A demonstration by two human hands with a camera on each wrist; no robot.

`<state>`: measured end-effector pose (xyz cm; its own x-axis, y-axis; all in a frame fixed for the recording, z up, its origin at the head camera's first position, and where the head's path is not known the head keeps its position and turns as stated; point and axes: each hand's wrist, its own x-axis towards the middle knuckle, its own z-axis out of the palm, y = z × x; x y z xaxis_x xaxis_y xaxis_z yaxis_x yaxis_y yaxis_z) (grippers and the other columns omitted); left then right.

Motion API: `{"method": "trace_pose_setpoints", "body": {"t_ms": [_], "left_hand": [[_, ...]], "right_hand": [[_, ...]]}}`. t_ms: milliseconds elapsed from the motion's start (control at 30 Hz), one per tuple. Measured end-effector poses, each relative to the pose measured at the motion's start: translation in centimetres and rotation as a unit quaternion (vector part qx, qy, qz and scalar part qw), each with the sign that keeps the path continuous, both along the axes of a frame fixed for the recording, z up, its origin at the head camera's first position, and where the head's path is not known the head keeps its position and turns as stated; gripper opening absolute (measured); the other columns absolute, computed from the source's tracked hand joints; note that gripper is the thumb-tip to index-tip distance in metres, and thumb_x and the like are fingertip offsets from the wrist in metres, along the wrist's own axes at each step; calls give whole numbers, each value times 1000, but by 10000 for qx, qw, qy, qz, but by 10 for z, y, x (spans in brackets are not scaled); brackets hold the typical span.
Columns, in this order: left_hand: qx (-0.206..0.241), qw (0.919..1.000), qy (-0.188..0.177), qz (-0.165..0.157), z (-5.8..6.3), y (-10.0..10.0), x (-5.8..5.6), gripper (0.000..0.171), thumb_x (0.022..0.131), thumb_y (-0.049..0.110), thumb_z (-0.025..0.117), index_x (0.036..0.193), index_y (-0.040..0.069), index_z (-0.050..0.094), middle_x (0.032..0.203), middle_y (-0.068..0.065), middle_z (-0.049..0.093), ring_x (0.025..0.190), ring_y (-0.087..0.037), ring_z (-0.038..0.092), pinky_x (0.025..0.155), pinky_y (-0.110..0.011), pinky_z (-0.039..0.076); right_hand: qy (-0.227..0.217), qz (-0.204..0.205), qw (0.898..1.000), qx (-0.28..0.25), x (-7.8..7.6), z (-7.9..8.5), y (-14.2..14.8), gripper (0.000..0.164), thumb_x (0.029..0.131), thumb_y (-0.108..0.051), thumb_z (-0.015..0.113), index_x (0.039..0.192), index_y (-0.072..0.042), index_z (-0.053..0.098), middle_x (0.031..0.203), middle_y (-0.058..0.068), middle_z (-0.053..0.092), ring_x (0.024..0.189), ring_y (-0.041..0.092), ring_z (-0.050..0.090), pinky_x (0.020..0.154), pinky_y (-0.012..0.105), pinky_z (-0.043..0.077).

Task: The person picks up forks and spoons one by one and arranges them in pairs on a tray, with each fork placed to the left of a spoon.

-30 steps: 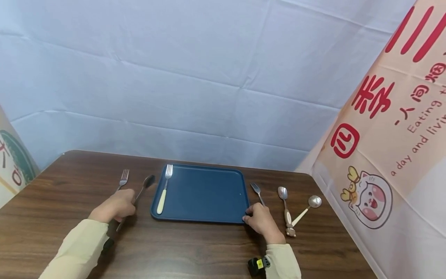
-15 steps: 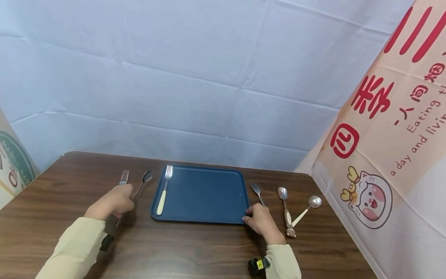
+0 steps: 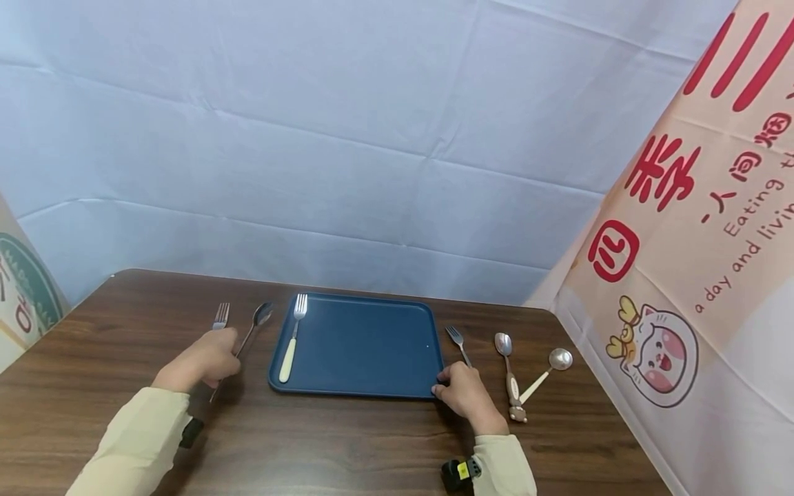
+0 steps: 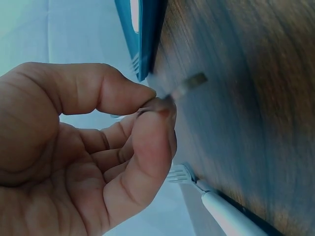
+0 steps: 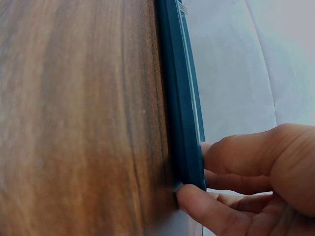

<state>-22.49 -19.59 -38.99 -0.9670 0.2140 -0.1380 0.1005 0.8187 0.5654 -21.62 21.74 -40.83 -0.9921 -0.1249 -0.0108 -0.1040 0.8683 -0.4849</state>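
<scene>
My left hand (image 3: pixel 201 358) pinches the handle of a metal spoon (image 3: pixel 262 314) between thumb and fingers; the spoon's bowl points away, and its handle end (image 4: pixel 194 82) shows past the fingertips in the left wrist view. Just left of the spoon lies a fork (image 3: pixel 220 316), its handle mostly hidden by that hand in the head view but white in the left wrist view. My right hand (image 3: pixel 466 393) grips the near right corner of a blue rectangular tray (image 3: pixel 366 344), fingers along its rim and wall. On the tray's left side rests a fork with a cream handle (image 3: pixel 288 360).
Right of the tray lie a small fork (image 3: pixel 456 337), a spoon with a brown bear-shaped handle (image 3: pixel 512 389) and a round-bowled spoon with a white handle (image 3: pixel 560 359). Everything is on a dark wooden table (image 3: pixel 347 448). A white cloth (image 3: pixel 372 138) hangs behind it, a printed banner (image 3: pixel 701 227) at right.
Over the last second my left hand has shifted slightly left and away, and the spoon's bowl has turned to look brighter. The last half second shows almost no motion; my right hand stays on the tray.
</scene>
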Motion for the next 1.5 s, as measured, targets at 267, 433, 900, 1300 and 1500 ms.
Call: {"method": "trace_pose_setpoints", "body": {"t_ms": [267, 433, 900, 1300, 1500], "left_hand": [[44, 10000, 12, 20, -3, 4, -2, 8, 74, -7, 46, 77, -1, 41, 67, -11, 44, 46, -18, 51, 43, -31, 46], [64, 9996, 257, 14, -9, 10, -7, 19, 71, -8, 44, 63, 7, 36, 53, -1, 35, 39, -13, 45, 41, -28, 40], [326, 9978, 481, 320, -10, 32, -20, 10, 74, -6, 47, 75, 1, 40, 67, -10, 41, 44, -17, 48, 45, -30, 40], [497, 9967, 295, 565, -11, 58, -31, 10, 74, -8, 48, 82, -3, 47, 76, -14, 49, 52, -18, 54, 48, -30, 47], [661, 9958, 209, 606, -10, 68, -34, 9, 74, -9, 47, 80, -2, 47, 71, -12, 49, 50, -16, 54, 46, -28, 47]], "right_hand": [[-61, -9, 10000, 14, 0, 0, 0, 21, 81, -5, 68, 98, 8, 68, 103, 22, 63, 104, 42, 54, 78, 47, 47], [-60, 21, 10000, 10, -1, -2, 0, 21, 81, -5, 68, 98, 8, 68, 103, 23, 63, 103, 41, 54, 78, 46, 47], [-49, 37, 10000, -8, -1, 0, 1, 22, 81, -5, 68, 98, 8, 67, 104, 22, 63, 104, 40, 54, 78, 46, 47], [-77, 12, 10000, 22, 1, 1, 1, 20, 81, -4, 69, 97, 7, 68, 103, 22, 63, 103, 41, 54, 78, 46, 48], [-66, 11, 10000, -2, 0, 1, -1, 20, 81, -4, 69, 97, 8, 68, 102, 22, 63, 102, 41, 54, 79, 46, 47]]}}
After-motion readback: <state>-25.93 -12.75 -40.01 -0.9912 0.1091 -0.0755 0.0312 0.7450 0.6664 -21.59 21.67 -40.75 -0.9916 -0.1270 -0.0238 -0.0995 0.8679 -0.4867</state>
